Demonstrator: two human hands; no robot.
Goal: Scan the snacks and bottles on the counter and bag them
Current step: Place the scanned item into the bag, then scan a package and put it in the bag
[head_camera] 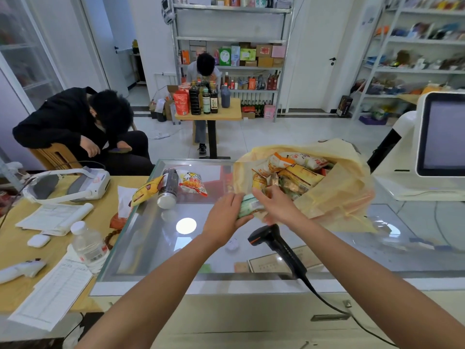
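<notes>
A pale green snack pack (247, 205) is held over the glass counter (156, 238), right at the mouth of the yellow plastic bag (337, 195). My left hand (225, 214) grips the pack's left end. My right hand (275, 204) covers its right end and touches the bag's edge. Several snack packets (294, 172) fill the bag. On the counter to the left lie a yellow snack packet (146, 189), a dark bottle (168, 188) on its side and a white-orange snack packet (192, 183). The black barcode scanner (274, 245) lies below my right wrist.
A white checkout screen (437, 137) stands at the right. The wooden desk (15, 253) at the left carries a water bottle (88, 245), papers, an earbud case and a white headset. One person sits at far left; another is behind a small table of bottles (208, 109).
</notes>
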